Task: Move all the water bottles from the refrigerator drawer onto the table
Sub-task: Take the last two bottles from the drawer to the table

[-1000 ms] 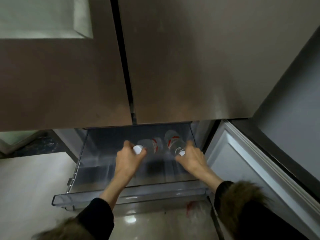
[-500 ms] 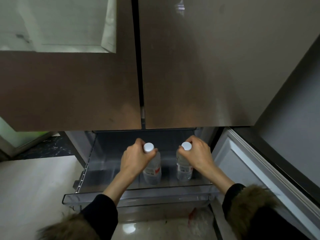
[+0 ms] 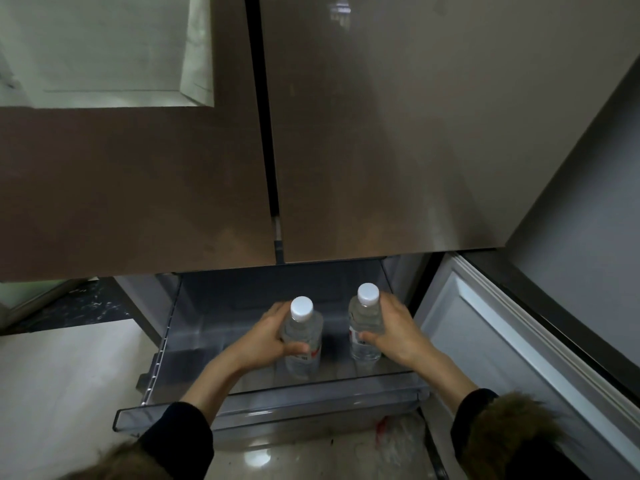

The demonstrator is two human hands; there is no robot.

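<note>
1. Two water bottles stand upright over the open refrigerator drawer point(image 3: 311, 407) at lower centre of the frame, each gripped by one hand.
2. Left hand point(image 3: 263, 341) has its fingers point(image 3: 277, 311) and thumb curled round the left bottle point(image 3: 301, 336), below its white cap.
3. Right hand point(image 3: 394, 332) wraps the right bottle point(image 3: 364, 327) the same way, thumb across the label.
4. Both bottles sit near each other, apart, above the clear drawer's floor; whether their bases touch it I cannot tell.
5. Brown refrigerator doors point(image 3: 381, 133) fill the upper frame; a lower door point(image 3: 502, 358) stands open at lower right.
</note>
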